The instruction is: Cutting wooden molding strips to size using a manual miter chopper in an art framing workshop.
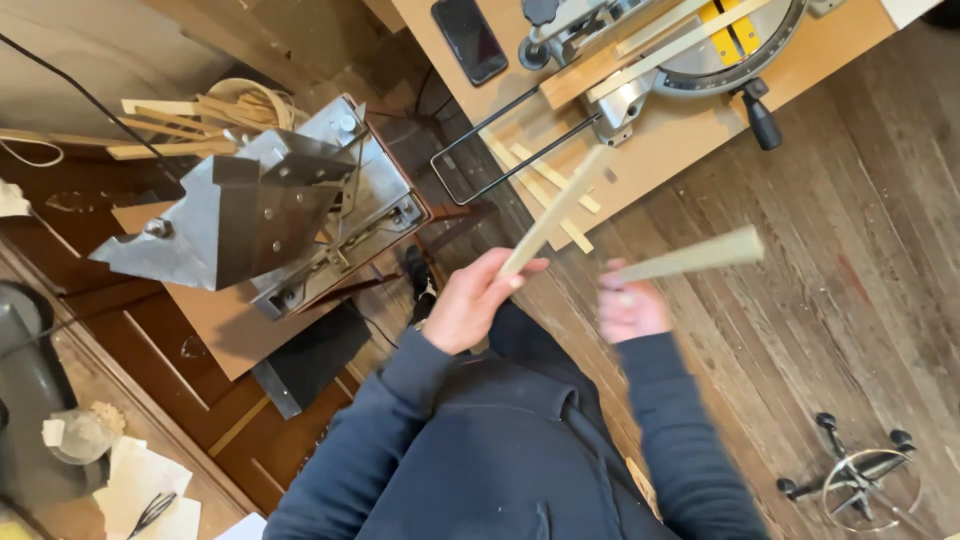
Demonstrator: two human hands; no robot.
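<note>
My left hand (470, 300) grips a thin pale wooden strip (555, 212) that points up and right toward the workbench. My right hand (632, 308), blurred, holds a second pale wooden strip (695, 256) that points right, almost level. Both hands are above the wooden floor, in front of my dark blue sleeves. Beyond them stands a mitre saw (690, 45) on a plywood bench (660, 140), with several cut strips (545, 185) lying near the bench edge.
A grey metal machine (260, 205) sits at the left with wooden sticks (180, 125) behind it. A dark phone (469, 38) lies on the bench. A chair base with castors (855, 480) stands at the lower right. Papers (140, 490) lie lower left.
</note>
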